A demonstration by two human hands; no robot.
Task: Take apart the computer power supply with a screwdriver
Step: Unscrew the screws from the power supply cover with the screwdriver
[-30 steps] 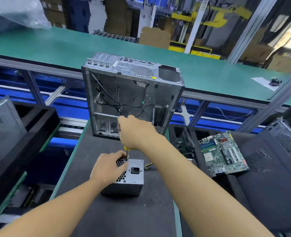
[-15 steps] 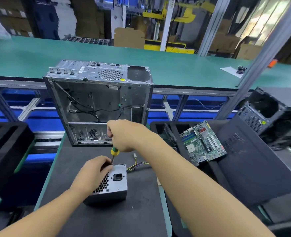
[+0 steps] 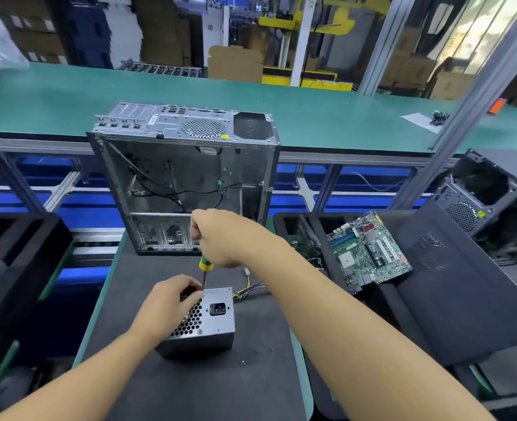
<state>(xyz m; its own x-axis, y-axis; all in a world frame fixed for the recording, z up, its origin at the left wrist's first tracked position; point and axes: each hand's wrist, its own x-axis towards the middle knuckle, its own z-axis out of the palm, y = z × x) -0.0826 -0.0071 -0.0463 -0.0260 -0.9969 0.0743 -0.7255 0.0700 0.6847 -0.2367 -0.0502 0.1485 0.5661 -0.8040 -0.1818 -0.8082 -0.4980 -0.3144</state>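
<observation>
My left hand [image 3: 169, 308] curls over the far left corner of the power supply [image 3: 213, 325], which sits mid-mat [image 3: 251, 387]. Above it, my right hand [image 3: 220, 235] grips the screwdriver [image 3: 205, 265] upright, tip at the supply's far edge.

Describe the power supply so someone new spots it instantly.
Find the open metal case standing at the back of the dark mat. Just in front lies the power supply, a small grey box under the left hand. Only it has a honeycomb grille beside a black power socket.
</observation>
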